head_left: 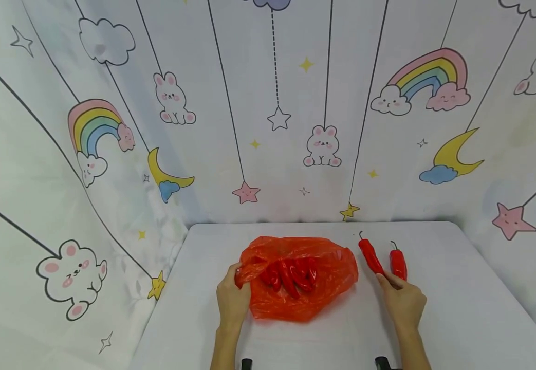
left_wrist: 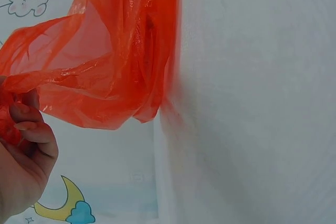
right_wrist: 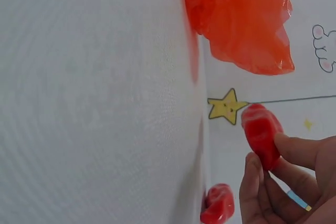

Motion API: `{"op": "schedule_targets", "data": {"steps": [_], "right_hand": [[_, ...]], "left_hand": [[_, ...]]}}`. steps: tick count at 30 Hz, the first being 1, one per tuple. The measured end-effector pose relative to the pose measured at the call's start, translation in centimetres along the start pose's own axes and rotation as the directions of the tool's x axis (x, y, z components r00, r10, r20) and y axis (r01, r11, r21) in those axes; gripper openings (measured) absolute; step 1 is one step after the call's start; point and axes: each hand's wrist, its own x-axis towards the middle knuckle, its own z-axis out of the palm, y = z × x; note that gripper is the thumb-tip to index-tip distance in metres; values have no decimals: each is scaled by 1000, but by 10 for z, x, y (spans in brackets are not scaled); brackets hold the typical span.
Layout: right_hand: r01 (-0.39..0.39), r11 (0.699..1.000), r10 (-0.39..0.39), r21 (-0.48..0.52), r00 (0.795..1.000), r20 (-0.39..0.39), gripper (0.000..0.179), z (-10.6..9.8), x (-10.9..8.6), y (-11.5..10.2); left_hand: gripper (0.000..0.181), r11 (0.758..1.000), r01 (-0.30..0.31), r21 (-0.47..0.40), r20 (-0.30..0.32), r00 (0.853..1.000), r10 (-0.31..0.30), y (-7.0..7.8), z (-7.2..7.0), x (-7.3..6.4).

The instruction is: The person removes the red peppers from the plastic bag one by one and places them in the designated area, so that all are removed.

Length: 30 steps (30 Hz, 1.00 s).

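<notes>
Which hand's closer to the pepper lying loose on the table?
Right. The right hand is close to that pepper, pinching another pepper; the left hand is across the bag, gripping its edge.

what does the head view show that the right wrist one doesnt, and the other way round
Only the head view shows the left hand gripping the edge of the orange-red bag and the red peppers inside it.

Only the right wrist view, from low down, clearly shows the held pepper raised off the white tabletop.

Both show the right hand pinching that pepper, the other loose pepper, the tabletop, the printed wall and at least part of the bag.
</notes>
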Motion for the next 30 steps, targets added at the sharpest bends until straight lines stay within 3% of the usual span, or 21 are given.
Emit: {"op": "schedule_targets", "data": {"steps": [8,16,30], "right_hand": [[-89,996,89,5,996,13,37,-6,1,6],[-209,977,210,-32,977,45,44,-10,5,14],[-248,964,251,-92,967,32,41,-12,7,26]], "left_hand": [[37,1000,12,-7,12,1000,-12,-1,1,0],[36,1000,15,-7,14,1000,-15,-2,1,0],[33,1000,13,-2,12,1000,-13,-1,1,0]]}}
